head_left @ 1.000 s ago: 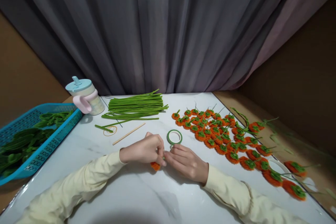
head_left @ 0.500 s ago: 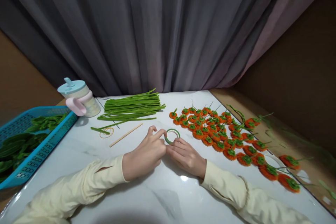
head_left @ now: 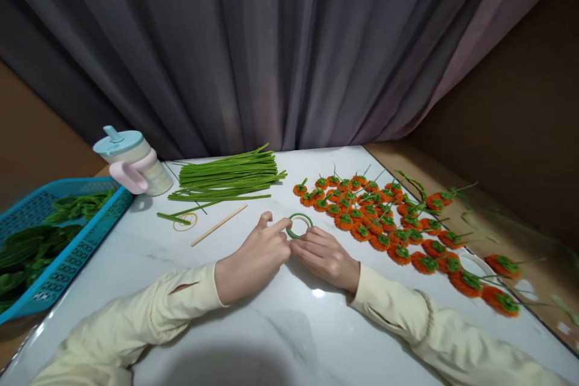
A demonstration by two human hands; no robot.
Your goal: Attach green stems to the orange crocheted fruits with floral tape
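**At mid-table, the left hand (head_left: 256,262) and the right hand (head_left: 328,258) are touching just below a roll of green tape (head_left: 300,215)**

Taking the point where the hands are meeting as the dial's centre, the roll of green tape is lying near twelve o'clock on the white table (head_left: 344,325), its nearest edge being partly covered by the fingers. The left hand is curling inward, its index finger reaching toward the left of the roll; whatever its other fingers may be gripping is being hidden, so I cannot tell its grip. The right hand is bunching its fingers together against the left, and I cannot tell whether anything is sitting between them. Cream sleeves (head_left: 181,301) are covering both forearms.

Toward two o'clock, many orange pieces (head_left: 373,224) with green tops and thin stalks are spreading in loose rows, some at the far right lying beyond the table's edge. At eleven o'clock, a stack of green stems (head_left: 226,178) is lying crosswise. Around ten o'clock, a wooden stick (head_left: 219,225) is slanting near the left hand, with a rubber band (head_left: 196,219) lying farther left and a lidded cup (head_left: 156,175) standing behind. Toward nine o'clock, a blue basket (head_left: 67,268) is holding green leaves (head_left: 34,247). At twelve, a grey curtain (head_left: 253,54) is hanging beyond the table.
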